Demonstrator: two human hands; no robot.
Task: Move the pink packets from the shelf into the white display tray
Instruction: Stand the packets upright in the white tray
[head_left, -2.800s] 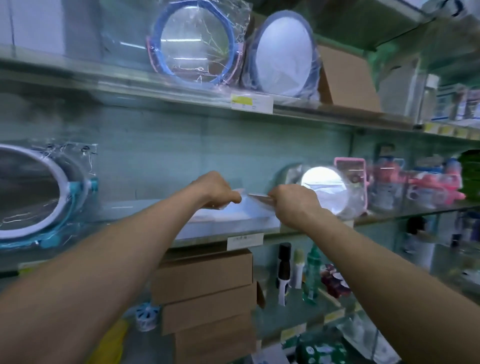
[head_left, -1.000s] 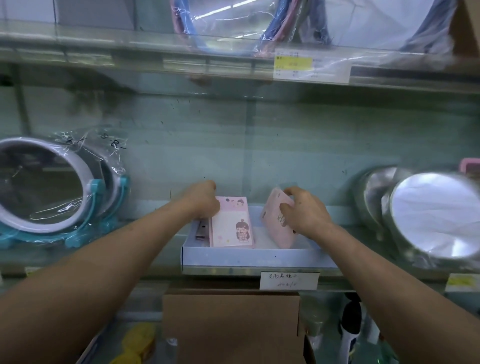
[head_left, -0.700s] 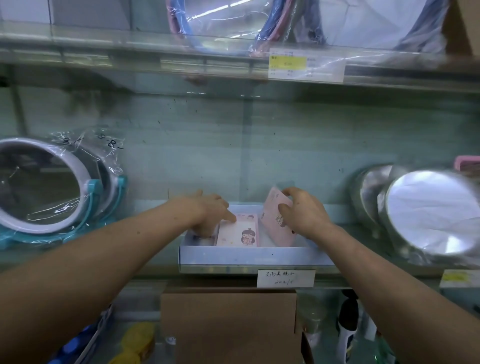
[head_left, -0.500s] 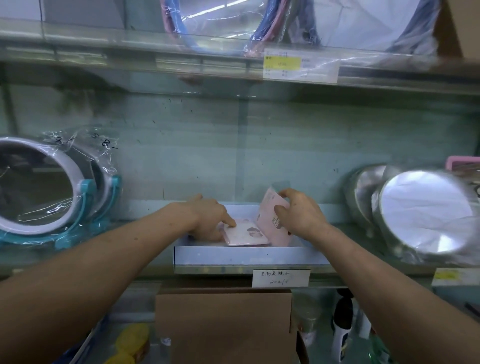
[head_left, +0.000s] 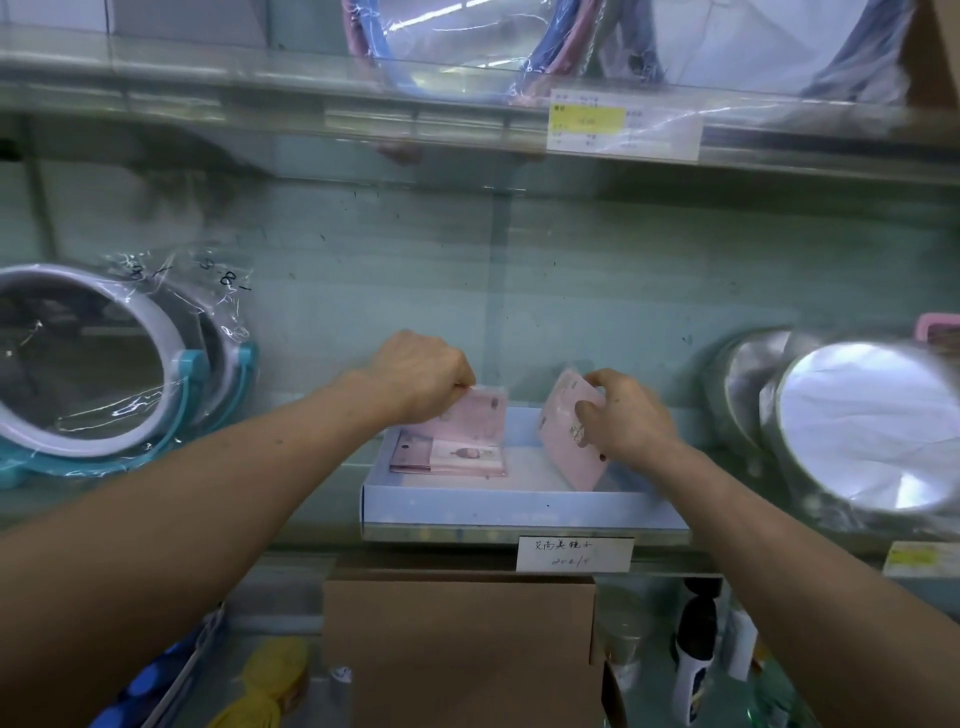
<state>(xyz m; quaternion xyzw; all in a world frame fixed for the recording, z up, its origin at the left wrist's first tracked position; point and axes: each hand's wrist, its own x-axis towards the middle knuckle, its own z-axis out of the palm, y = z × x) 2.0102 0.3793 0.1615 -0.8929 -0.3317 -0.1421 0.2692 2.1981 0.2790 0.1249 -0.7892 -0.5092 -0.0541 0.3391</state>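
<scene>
left hand (head_left: 421, 376): fingers clenched on the top edge of a pink packet (head_left: 480, 418) hanging below them, likely to lay it flat.
flat packets (head_left: 452, 458): beneath those fingers, face up in the white display tray (head_left: 519, 508).
tilted packet (head_left: 563, 447): on edge in the tray, leaning against the right fingers.
right hand (head_left: 631, 421): fingers grasping it, apparently keeping it clear of the landing spot.

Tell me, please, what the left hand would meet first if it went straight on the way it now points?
Probably the green back wall behind the white tray: the left hand, pinching an upright pink packet, points inward over the tray's far edge. Depth is unclear.
</scene>
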